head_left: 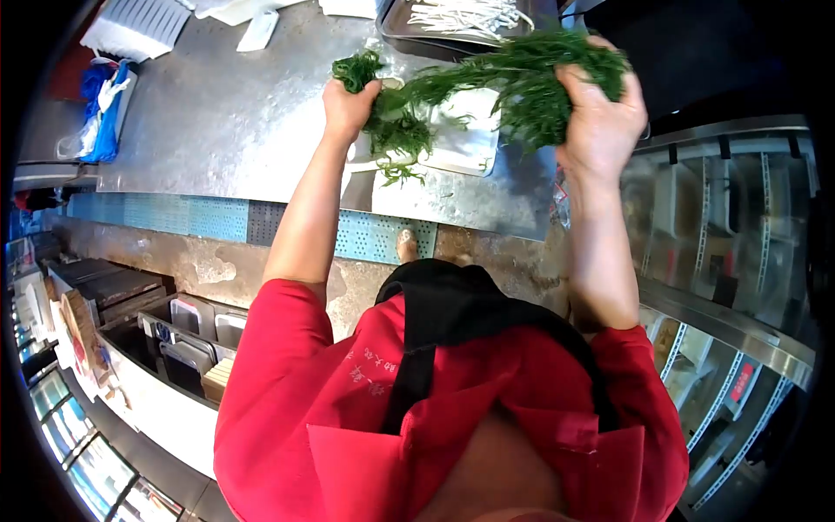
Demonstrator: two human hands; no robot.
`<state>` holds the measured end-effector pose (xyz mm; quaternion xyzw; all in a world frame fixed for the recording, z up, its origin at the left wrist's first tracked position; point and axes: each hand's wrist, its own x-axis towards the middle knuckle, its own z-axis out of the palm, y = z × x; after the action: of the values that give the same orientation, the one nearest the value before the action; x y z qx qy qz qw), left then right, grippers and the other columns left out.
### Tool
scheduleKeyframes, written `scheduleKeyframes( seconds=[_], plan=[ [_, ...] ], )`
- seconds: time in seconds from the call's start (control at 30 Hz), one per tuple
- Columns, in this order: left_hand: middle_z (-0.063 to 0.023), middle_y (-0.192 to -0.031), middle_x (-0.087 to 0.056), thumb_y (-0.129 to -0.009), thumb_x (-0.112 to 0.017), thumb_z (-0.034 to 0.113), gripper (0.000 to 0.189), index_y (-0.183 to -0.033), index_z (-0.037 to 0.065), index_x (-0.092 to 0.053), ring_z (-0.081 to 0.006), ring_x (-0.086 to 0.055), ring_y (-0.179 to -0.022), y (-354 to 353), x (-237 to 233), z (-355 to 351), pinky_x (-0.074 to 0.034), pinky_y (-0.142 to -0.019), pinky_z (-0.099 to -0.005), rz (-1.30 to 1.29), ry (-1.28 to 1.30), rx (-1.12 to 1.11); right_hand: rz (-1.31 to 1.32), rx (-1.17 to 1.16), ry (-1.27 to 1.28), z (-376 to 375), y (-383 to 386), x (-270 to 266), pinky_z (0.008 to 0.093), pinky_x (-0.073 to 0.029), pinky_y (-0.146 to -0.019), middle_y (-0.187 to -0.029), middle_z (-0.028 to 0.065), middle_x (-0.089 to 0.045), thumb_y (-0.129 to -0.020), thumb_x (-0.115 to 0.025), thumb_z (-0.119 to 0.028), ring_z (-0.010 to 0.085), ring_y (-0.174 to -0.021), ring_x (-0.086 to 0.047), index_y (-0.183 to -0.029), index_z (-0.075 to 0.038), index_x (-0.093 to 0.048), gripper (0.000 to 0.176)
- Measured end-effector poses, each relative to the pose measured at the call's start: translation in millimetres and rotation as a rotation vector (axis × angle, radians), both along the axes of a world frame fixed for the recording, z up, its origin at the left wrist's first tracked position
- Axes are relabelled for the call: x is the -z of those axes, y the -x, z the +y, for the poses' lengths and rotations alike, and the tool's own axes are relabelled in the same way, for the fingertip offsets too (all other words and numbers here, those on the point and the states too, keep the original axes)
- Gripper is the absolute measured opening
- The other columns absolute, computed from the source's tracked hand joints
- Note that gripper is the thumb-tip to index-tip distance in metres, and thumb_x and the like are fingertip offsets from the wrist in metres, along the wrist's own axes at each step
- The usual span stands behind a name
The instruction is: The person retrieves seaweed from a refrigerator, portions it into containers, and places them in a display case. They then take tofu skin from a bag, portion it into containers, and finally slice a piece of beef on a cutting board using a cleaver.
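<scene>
My left hand (346,109) is closed on one bunch of dark green, stringy seaweed (539,83), which looks wet. Farther right, my right hand (602,117) grips a larger bunch of it from the side. Loose strands stretch between the two hands and hang down in the middle. Beneath them, a shallow white tray (474,155) lies on the metal table, with a few green bits over it. Some of its left part is covered by the hanging seaweed.
On the metal table (200,130), a dark tray (402,33) of white strips stands behind my hands. Stacked white ridged trays (139,28) and a blue plastic bag (106,122) are at the left. A shelved cabinet (726,348) stands right; a bin of containers (187,335) is at lower left.
</scene>
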<state>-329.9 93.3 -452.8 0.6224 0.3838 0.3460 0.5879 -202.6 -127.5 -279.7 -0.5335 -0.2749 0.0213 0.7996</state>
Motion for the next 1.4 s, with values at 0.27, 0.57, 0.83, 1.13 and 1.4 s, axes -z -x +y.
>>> scheduleKeyframes(
  seconds=[0.27,0.57,0.83,1.13,1.4],
  plan=[
    [-0.0140,-0.106,-0.060,-0.072,-0.073,0.015,0.029,-0.100,0.011,-0.065,-0.0330,-0.052,-0.105,24.8,-5.5,3.2,-0.042,-0.090,-0.0418,0.429,-0.825,0.334,-0.058,0.011,0.206,22.4,-12.5,7.4,0.0222,-0.046,-0.072,-0.087,0.0008,-0.064,-0.073,-0.066,0.006,0.0083,-0.078,-0.057,-0.096,0.000,-0.064,0.024],
    [-0.0109,-0.142,-0.036,-0.067,-0.077,0.027,0.068,-0.129,0.016,-0.052,-0.0313,-0.030,-0.133,26.9,-83.7,-18.6,-0.020,-0.108,-0.0584,1.183,-1.056,0.835,-0.435,-0.339,1.146,10.1,-6.7,130.1,0.0415,-0.039,-0.098,-0.132,0.0248,-0.042,-0.070,-0.074,-0.016,0.0376,-0.115,-0.049,-0.132,-0.001,-0.042,0.071],
    [-0.0236,-0.131,-0.045,-0.066,-0.073,0.054,0.083,-0.131,0.010,-0.047,-0.0394,-0.043,-0.121,5.3,-42.7,-29.9,-0.034,-0.101,-0.0503,0.951,-0.974,0.582,-0.343,-0.327,1.001,-3.3,-36.7,131.0,0.0387,-0.045,-0.087,-0.109,0.0195,-0.057,-0.075,-0.065,0.000,0.0376,-0.101,-0.055,-0.105,0.003,-0.059,0.031],
    [-0.0119,-0.097,-0.059,-0.072,-0.071,0.008,0.019,-0.087,0.005,-0.059,-0.0313,-0.057,-0.088,34.6,10.6,-8.6,-0.046,-0.084,-0.0375,0.419,-0.898,0.567,-0.256,-0.048,1.216,-8.4,-32.8,168.5,0.0448,-0.047,-0.080,-0.114,0.0238,-0.049,-0.075,-0.073,-0.024,0.0429,-0.097,-0.055,-0.120,-0.002,-0.041,0.060],
    [-0.0169,-0.135,-0.035,-0.066,-0.068,0.022,0.056,-0.120,0.011,-0.058,-0.0411,-0.019,-0.134,-7.0,-45.1,-41.6,-0.018,-0.107,-0.0614,0.891,-0.979,0.622,-0.484,0.047,1.144,-14.7,-33.6,152.6,0.0409,-0.049,-0.072,-0.093,0.0172,-0.061,-0.074,-0.074,-0.029,0.0368,-0.084,-0.061,-0.125,-0.003,-0.045,0.064]
  ],
)
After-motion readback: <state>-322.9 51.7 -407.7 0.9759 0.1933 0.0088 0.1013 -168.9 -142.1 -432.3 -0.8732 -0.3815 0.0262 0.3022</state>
